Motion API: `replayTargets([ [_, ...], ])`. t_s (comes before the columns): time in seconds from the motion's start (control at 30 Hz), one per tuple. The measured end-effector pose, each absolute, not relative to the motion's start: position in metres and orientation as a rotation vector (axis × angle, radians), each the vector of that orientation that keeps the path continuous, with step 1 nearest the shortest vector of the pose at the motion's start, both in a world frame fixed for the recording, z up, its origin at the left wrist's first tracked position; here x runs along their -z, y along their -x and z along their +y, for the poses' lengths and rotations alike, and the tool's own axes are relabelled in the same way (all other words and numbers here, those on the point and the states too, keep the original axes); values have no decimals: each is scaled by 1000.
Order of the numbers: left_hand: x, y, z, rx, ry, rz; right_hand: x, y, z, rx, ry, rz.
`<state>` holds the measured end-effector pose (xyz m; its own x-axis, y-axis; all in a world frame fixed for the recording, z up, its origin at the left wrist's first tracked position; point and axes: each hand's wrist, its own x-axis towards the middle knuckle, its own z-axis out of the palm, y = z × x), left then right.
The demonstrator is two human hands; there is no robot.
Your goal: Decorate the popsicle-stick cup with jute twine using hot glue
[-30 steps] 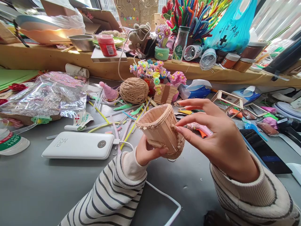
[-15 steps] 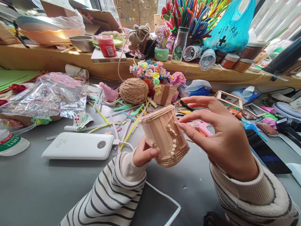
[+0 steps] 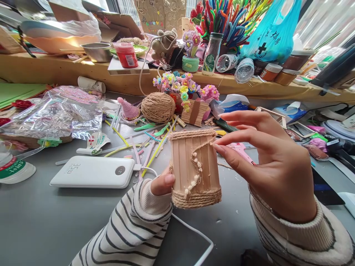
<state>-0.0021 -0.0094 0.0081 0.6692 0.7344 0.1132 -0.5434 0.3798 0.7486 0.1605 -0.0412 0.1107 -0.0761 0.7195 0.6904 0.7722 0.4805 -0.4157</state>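
My left hand [image 3: 162, 183] grips a small cup of upright wooden craft sticks [image 3: 181, 159] from its left side, the thumb in front and the other fingers mostly hidden. Jute twine is wound around the cup's rim and, in several turns, around its base. A curving line of small cream beads [image 3: 197, 168] runs up the cup's front. From its top a thin strand of twine [image 3: 203, 145] slants to the upper right. My right hand [image 3: 266, 159] pinches this strand between thumb and forefinger at the cup's right edge, its other fingers raised.
A white power bank [image 3: 93, 171] with a cable lies at the left. Behind the cup are a ball of twine [image 3: 158, 107], colourful flowers [image 3: 177, 83] and scattered strips. A pink glue gun [image 3: 244, 151] lies partly behind my right hand; a phone [image 3: 327, 188] is at the right.
The cup has turned upright and moved slightly lower, so its beaded front faces me. My right hand has shifted a little right and down, staying at the cup's upper right edge.
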Motion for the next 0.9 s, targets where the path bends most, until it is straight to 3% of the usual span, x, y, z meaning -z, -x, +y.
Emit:
replayTargets([
  [0.4,13,-9,24,-1482,-954,752,-90,-181,-7,144,1354,-1789],
  [0.9,3,-13,14,-1574,-1003,692,-77,-176,0,17,1365,-1799],
])
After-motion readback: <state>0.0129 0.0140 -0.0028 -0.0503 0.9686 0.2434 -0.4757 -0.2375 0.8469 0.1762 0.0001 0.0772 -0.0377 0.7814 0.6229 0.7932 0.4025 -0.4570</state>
